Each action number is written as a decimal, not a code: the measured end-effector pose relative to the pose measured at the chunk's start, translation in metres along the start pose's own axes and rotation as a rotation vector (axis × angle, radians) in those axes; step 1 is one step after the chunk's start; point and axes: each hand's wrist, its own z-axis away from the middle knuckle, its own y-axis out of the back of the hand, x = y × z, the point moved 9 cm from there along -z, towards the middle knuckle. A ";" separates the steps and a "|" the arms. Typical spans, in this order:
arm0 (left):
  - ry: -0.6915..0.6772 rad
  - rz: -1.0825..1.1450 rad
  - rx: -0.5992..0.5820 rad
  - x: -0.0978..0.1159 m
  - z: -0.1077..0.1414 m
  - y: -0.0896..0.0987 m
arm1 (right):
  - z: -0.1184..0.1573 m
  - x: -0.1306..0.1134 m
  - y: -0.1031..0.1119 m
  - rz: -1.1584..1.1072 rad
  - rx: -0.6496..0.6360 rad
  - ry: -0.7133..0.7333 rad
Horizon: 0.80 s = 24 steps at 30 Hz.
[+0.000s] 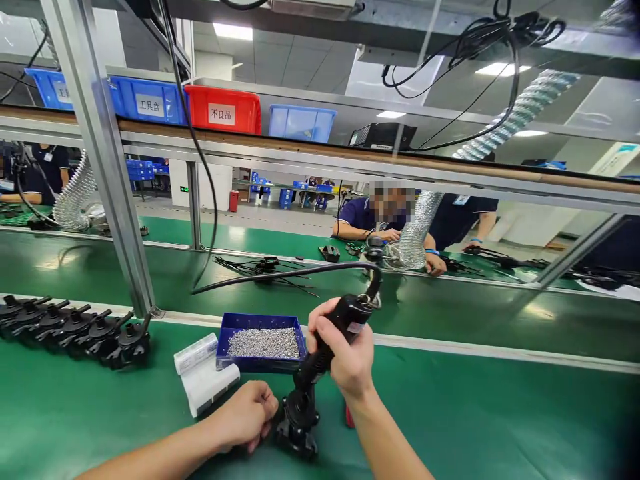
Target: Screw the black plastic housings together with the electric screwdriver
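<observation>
My right hand [347,350] is wrapped round a black corded power screwdriver [320,357], which slants down to the left. Its lower end meets a black part [299,427] on the green mat [475,427]. Against the left side of that part is my left hand [250,413], fingers curled together; what they hold, if anything, is hidden. Behind both hands sits a blue tray [260,363] of small silver screws [263,343]. A partly unrolled white sheet [205,377] lies left of the tray.
Several similar black parts [75,327] stand in a row at the left. A metal post [107,160] rises behind them. The black cable [280,275] loops behind the tray. Beyond, people work at another bench. A red object [349,417] shows beside my right forearm.
</observation>
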 end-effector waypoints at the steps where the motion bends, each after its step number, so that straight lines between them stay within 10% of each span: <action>1: 0.028 0.053 0.004 -0.004 -0.002 -0.001 | 0.000 0.000 0.001 -0.022 -0.004 -0.012; 24: 0.133 0.295 -0.030 0.013 0.008 -0.002 | 0.002 0.001 -0.016 -0.022 -0.075 -0.038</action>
